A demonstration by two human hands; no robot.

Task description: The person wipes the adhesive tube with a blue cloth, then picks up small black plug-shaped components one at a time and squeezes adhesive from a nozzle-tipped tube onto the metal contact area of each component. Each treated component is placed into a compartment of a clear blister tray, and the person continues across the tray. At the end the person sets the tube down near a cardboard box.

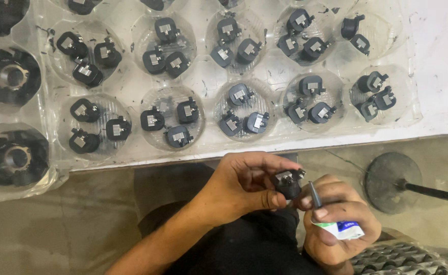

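- Small black coil part point(287, 183) is pinched between thumb and fingers of the left hand point(244, 186), metal tab face turned up.
- Squeezed white tube point(342, 229) is gripped in the closed right hand point(336, 224); its grey nozzle point(315, 194) is touching or just beside the part at its 3 o'clock.
- Judgement: part is best kept steady, nozzle tip held at the joint, tube pressed lightly so excess is avoided; metal tab should be kept clean.
- Clear plastic tray point(203, 76) on the bench point(438, 56) lies at 12 o'clock, wells holding like parts in threes.
- Larger black round pieces point(10, 76) sit at 10 o'clock.
- Round dark base point(392, 181) stands on the floor at 3 o'clock.
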